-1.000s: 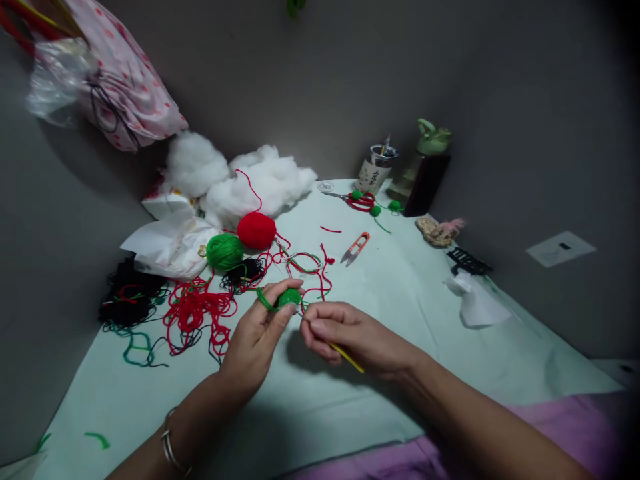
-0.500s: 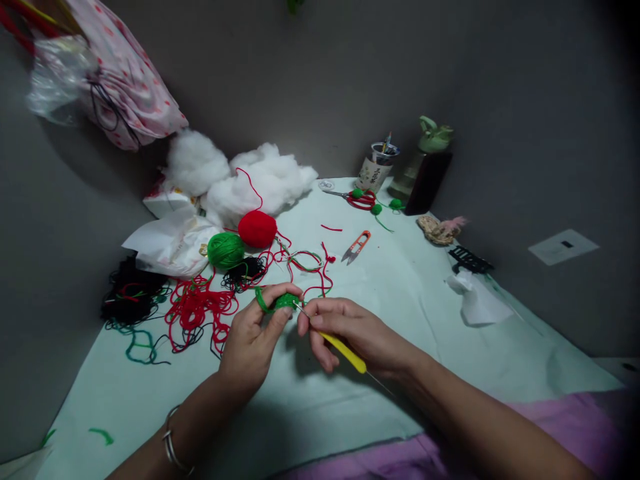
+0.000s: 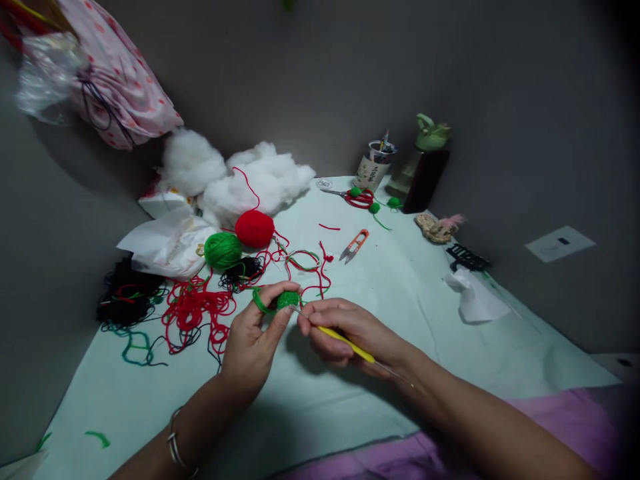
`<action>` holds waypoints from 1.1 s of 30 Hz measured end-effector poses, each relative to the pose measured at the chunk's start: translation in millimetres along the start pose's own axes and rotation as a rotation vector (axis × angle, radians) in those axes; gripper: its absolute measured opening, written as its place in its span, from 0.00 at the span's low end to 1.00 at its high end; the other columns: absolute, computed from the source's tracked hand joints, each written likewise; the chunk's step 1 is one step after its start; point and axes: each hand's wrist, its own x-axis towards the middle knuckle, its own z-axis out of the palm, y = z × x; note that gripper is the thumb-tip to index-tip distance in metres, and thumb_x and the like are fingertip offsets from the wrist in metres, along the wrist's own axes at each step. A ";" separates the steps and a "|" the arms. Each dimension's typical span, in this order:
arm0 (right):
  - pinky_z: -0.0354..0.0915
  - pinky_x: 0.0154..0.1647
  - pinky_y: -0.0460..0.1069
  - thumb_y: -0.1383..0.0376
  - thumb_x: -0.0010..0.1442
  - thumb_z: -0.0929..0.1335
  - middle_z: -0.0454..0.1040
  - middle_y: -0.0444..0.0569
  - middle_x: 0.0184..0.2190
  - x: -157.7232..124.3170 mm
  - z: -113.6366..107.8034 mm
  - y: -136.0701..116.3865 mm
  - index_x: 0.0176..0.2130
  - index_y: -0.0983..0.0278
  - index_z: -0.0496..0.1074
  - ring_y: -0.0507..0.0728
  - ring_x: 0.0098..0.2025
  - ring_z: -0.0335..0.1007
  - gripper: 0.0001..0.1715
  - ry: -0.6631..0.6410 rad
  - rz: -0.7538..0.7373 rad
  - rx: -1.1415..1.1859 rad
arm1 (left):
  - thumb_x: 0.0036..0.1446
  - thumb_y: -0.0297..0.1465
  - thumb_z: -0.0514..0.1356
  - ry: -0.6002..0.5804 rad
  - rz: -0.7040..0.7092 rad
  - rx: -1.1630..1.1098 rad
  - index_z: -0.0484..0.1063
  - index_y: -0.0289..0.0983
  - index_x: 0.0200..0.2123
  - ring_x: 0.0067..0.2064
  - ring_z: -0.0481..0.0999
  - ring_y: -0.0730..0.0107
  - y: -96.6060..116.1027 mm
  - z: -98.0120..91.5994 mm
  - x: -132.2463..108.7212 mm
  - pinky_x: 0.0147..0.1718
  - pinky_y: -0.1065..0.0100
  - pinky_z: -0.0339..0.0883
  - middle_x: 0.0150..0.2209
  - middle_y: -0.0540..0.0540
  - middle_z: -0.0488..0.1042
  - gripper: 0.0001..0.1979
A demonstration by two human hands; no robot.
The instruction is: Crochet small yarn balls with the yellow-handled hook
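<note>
My left hand (image 3: 255, 337) pinches a small green crochet piece (image 3: 287, 300) between thumb and fingers, and green yarn loops round its index finger. In my right hand (image 3: 350, 330) is a crochet hook (image 3: 347, 343) with a yellow handle, gripped like a pencil. The hook's metal tip meets the near right edge of the green piece. A thin metal shaft sticks out behind the handle over the wrist. Left of the hands lies a green yarn ball (image 3: 223, 251), with a red yarn ball (image 3: 255, 229) touching it or just behind.
Tangled red yarn (image 3: 195, 307) and black yarn (image 3: 127, 293) spread at the left. White stuffing (image 3: 260, 180) is heaped behind. Orange thread snips (image 3: 354, 247), red-handled scissors (image 3: 357, 198), a pen cup (image 3: 373, 167) and a green-topped bottle (image 3: 407, 177) stand or lie farther back.
The hook has turned slightly, its handle end moving right and its rear shaft now showing more. My right fingers have curled closer under the handle. The view has shifted a little.
</note>
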 end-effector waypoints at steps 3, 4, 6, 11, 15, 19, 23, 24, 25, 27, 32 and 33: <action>0.43 0.14 0.42 0.61 0.62 0.70 0.57 0.32 0.12 -0.3 -1.7 -0.9 0.34 0.66 0.74 0.45 0.14 0.38 0.10 -0.009 0.023 0.066 | 0.67 0.35 0.60 0.006 -0.015 -0.008 0.75 0.41 0.53 0.55 0.75 0.61 -1.4 1.1 -0.9 0.57 0.62 0.64 0.53 0.44 0.79 0.14; 0.42 0.14 0.42 0.62 0.62 0.70 0.57 0.32 0.12 -0.3 -2.6 -1.1 0.34 0.66 0.74 0.45 0.14 0.38 0.09 -0.011 0.025 0.081 | 0.67 0.35 0.60 0.007 -0.020 -0.012 0.74 0.41 0.54 0.55 0.75 0.61 -1.6 1.4 -1.0 0.57 0.62 0.64 0.54 0.43 0.79 0.14; 0.42 0.14 0.41 0.63 0.63 0.70 0.56 0.32 0.12 -0.1 -4.4 -1.3 0.33 0.67 0.74 0.45 0.14 0.37 0.09 -0.022 0.029 0.103 | 0.67 0.36 0.60 0.007 -0.026 -0.017 0.73 0.40 0.55 0.56 0.75 0.61 -1.7 2.0 -0.9 0.57 0.62 0.64 0.55 0.43 0.79 0.15; 0.42 0.15 0.41 0.64 0.64 0.69 0.54 0.32 0.12 0.4 -6.4 -1.5 0.34 0.67 0.73 0.45 0.15 0.36 0.09 -0.014 0.037 0.134 | 0.67 0.36 0.60 0.015 -0.030 0.021 0.73 0.39 0.55 0.53 0.77 0.60 -2.3 3.7 -2.0 0.54 0.62 0.67 0.53 0.42 0.80 0.16; 0.41 0.15 0.42 0.63 0.65 0.68 0.53 0.32 0.12 -0.4 -4.1 -3.5 0.34 0.66 0.73 0.45 0.15 0.35 0.09 -0.005 0.035 0.133 | 0.67 0.35 0.59 0.037 0.010 0.043 0.73 0.39 0.54 0.53 0.77 0.61 -3.4 5.6 -2.3 0.54 0.62 0.67 0.53 0.42 0.79 0.15; 0.41 0.15 0.42 0.61 0.63 0.70 0.55 0.32 0.13 -2.0 1.0 -4.0 0.33 0.66 0.73 0.46 0.16 0.36 0.10 0.082 -0.030 0.050 | 0.67 0.34 0.60 0.057 0.051 0.067 0.73 0.37 0.51 0.51 0.77 0.61 -4.5 7.6 0.0 0.53 0.62 0.66 0.49 0.41 0.80 0.12; 0.46 0.18 0.43 0.60 0.64 0.68 0.59 0.34 0.13 -4.4 8.3 0.2 0.33 0.65 0.72 0.47 0.16 0.44 0.11 0.170 -0.141 -0.130 | 0.66 0.34 0.58 0.060 0.077 0.079 0.74 0.38 0.47 0.46 0.77 0.60 -6.2 8.8 1.8 0.49 0.60 0.66 0.44 0.43 0.79 0.10; 0.47 0.19 0.44 0.60 0.64 0.68 0.61 0.35 0.14 -5.2 10.2 1.8 0.34 0.65 0.71 0.47 0.17 0.47 0.11 0.181 -0.167 -0.182 | 0.66 0.34 0.58 0.050 0.069 0.076 0.74 0.38 0.47 0.44 0.76 0.61 -6.5 8.7 1.8 0.47 0.60 0.66 0.43 0.43 0.78 0.10; 0.47 0.20 0.44 0.60 0.65 0.67 0.62 0.35 0.15 -6.1 12.1 3.5 0.34 0.65 0.71 0.47 0.17 0.48 0.11 0.192 -0.187 -0.233 | 0.67 0.34 0.57 0.033 0.058 0.070 0.73 0.38 0.47 0.42 0.76 0.61 -6.8 8.5 1.6 0.45 0.61 0.67 0.43 0.44 0.78 0.10; 0.47 0.20 0.44 0.60 0.66 0.66 0.63 0.36 0.16 -8.1 15.8 6.7 0.35 0.64 0.70 0.47 0.18 0.49 0.10 0.218 -0.210 -0.336 | 0.67 0.35 0.56 -0.003 0.036 0.049 0.73 0.39 0.48 0.37 0.75 0.63 -7.2 7.7 1.1 0.41 0.62 0.66 0.40 0.46 0.77 0.10; 0.50 0.22 0.45 0.60 0.70 0.62 0.60 0.36 0.19 -12.0 23.2 9.5 0.37 0.63 0.67 0.48 0.20 0.52 0.12 0.263 -0.293 -0.635 | 0.67 0.36 0.56 -0.042 0.018 -0.016 0.72 0.40 0.46 0.33 0.72 0.66 -4.8 5.4 1.4 0.36 0.64 0.65 0.35 0.49 0.75 0.09; 0.50 0.22 0.45 0.60 0.71 0.61 0.59 0.36 0.19 -12.5 24.0 9.5 0.36 0.62 0.66 0.48 0.20 0.52 0.12 0.273 -0.320 -0.719 | 0.67 0.35 0.57 -0.046 0.021 -0.036 0.72 0.40 0.45 0.33 0.72 0.66 -3.5 5.0 1.9 0.36 0.65 0.65 0.34 0.50 0.75 0.08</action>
